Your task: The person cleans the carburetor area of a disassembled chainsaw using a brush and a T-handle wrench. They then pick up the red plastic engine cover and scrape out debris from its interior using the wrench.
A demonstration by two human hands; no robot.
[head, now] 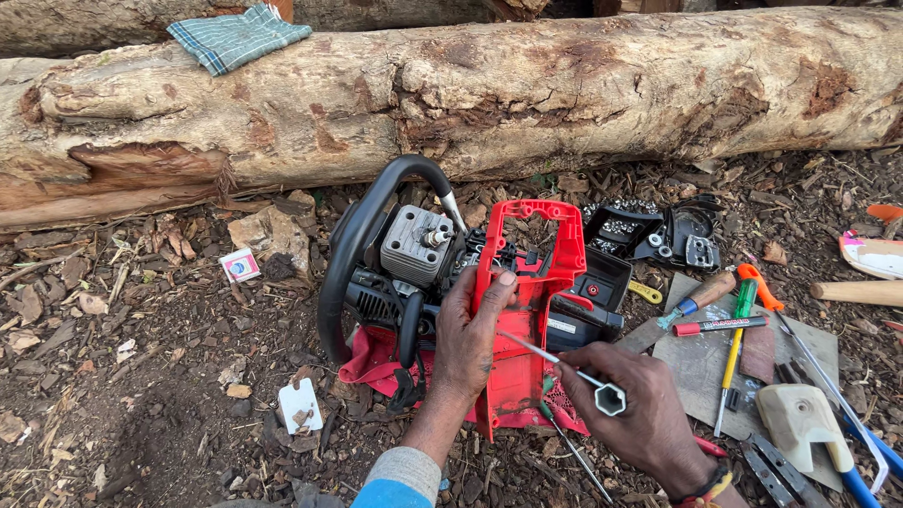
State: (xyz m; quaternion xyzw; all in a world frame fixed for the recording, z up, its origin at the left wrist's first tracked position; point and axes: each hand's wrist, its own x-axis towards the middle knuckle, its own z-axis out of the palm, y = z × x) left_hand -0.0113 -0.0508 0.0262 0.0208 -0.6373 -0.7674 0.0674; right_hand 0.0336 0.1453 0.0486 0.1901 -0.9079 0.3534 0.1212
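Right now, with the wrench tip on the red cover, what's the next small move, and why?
Probably seat the metal socket wrench tip squarely before turning. The right hand holds it near its hex end, its thin tip meeting the red plastic cover at a slant. The left hand grips the cover's edge, steadying it on the chainsaw body.

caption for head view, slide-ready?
Left hand steadies a red chainsaw cover; right hand holds a socket wrench beside a log.

Left hand [467, 341] on chainsaw [470, 282]; right hand [638, 404] gripping wrench [574, 372]
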